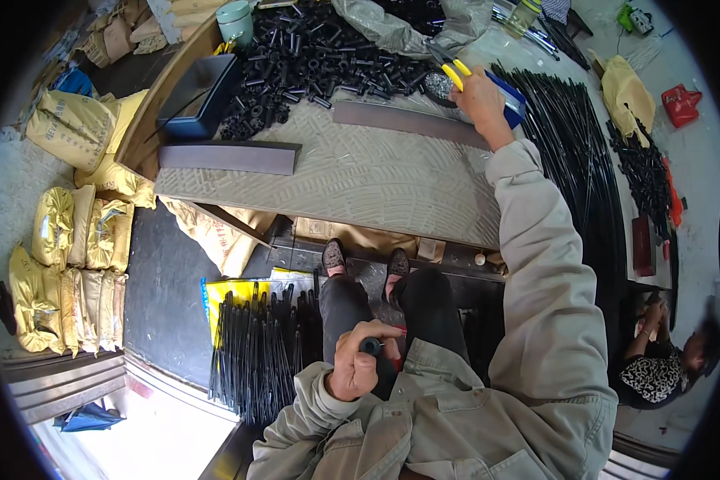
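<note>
My right hand [482,104] reaches out to the far right of the workbench. Its fingers are closed around the yellow handles of a pair of pliers [454,74], whose dark jaws point away to the left. Beside that hand lie a round dish of small metal pieces [438,85] and a blue box [514,100], partly hidden by the hand. My left hand [349,370] is close to my body above my lap. It grips a black tubular part [370,346], its round end with a hole facing up; the rest is hidden.
Black tubular fittings [312,64] are heaped across the bench [376,180], beside a blue bin [196,100]. Two flat metal bars [232,158] lie nearer. Long black rods [564,136] lie right, more rods [256,344] stand left. Yellow sacks [76,128] are stacked left; another person [656,364] sits right.
</note>
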Tool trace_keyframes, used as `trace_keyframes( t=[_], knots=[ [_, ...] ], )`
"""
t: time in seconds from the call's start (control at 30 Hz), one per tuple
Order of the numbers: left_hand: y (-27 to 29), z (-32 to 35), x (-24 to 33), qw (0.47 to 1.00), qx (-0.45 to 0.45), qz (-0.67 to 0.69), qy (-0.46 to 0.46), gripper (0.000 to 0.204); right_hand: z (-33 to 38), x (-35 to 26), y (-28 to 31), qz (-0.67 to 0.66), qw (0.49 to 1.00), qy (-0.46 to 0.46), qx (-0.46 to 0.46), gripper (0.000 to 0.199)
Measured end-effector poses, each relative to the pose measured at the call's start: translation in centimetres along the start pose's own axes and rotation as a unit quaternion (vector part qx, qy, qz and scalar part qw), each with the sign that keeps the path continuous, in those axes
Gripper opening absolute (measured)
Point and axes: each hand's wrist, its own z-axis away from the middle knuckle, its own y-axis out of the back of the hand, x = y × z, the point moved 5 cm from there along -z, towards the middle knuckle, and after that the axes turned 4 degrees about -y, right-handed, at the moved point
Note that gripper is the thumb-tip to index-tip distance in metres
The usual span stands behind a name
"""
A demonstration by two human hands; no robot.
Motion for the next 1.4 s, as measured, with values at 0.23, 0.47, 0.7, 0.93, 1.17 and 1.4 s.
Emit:
trace_keyframes(
  t=[0.23, 0.47, 0.7, 0.93, 1.17, 1.4],
  knots=[
    [-0.1, 0.4, 0.2, 1.0, 0.0, -0.002, 0.005, 0.065, 0.9, 0.1, 0.4, -0.036, 0.998, -0.05, 0.027, 0.025],
    [0.6, 0.9, 0.6, 0.993, 0.12, -0.013, 0.015, 0.067, 6.8, -0.5, 4.8, -0.437, 0.899, 0.003, 0.023, 0.017],
    [-1.6, 0.2, 3.3, 0.994, 0.104, -0.004, 0.018, 0.06, 26.9, -10.5, 13.1, -0.785, 0.595, 0.112, -0.128, 0.014],
    [-3.8, 3.5, 5.1, 0.992, 0.079, -0.092, -0.025, 0.062, 31.8, -11.0, 16.1, -0.735, 0.655, 0.163, -0.061, 0.011],
    [-5.5, 5.1, 6.4, 0.988, 0.11, -0.101, -0.029, 0.062, 33.8, -9.8, 17.9, -0.691, 0.694, 0.199, -0.027, 0.011],
    [-6.3, 5.7, 7.1, 0.985, 0.108, -0.117, -0.068, 0.059, 34.8, -9.8, 19.1, -0.72, 0.664, 0.202, 0.016, 0.012]
  ],
)
